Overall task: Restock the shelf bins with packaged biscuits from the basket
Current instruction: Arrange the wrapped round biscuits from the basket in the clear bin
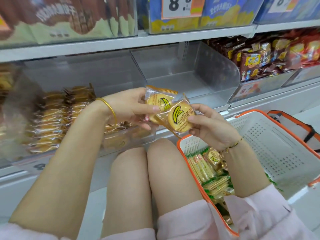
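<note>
Biscuit packets (pixel 180 116) with a banana print are up in front of the shelf (pixel 277 105), one in each hand. My left grip (pixel 128 110) pinches one and my right grip (pixel 211 127) pinches the other, their edges overlapping. I judge I'm mid-transfer. Next they need laying into the part-filled bin (pixel 52 118) on the left, lined up with its stacked rows. More packets lie in the basket (pixel 277 144), partly behind my right forearm. The bin's far left is blurred.

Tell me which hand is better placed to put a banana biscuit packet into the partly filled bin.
Probably the left hand: it grips a packet and is nearer the bin; the right hand is by the basket.
</note>
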A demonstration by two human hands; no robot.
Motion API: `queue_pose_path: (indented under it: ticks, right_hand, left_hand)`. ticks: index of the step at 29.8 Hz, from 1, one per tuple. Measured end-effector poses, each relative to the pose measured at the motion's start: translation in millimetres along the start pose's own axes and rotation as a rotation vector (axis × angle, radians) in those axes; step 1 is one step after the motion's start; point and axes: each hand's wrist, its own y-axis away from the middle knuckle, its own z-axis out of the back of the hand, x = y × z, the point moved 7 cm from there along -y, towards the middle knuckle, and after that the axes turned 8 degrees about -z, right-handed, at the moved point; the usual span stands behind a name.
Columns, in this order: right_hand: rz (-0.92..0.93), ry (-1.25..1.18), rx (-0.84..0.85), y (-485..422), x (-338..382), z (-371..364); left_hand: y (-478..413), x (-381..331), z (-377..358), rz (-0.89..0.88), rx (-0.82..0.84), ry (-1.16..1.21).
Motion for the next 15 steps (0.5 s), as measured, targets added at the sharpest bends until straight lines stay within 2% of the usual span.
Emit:
queue_pose_path:
  ticks: [9, 15]
  right_hand:
    - [0.031, 0.117, -0.094, -42.8, 31.0, -49.6]
    - [0.089, 0.357, -0.181, -84.0, 46.7, -86.1]
  left_hand:
    - [32.3, 5.5, 88.8, 0.059, -0.288, -0.002]
    - [33.8, 23.4, 136.4, 0.067, -0.544, -0.036]
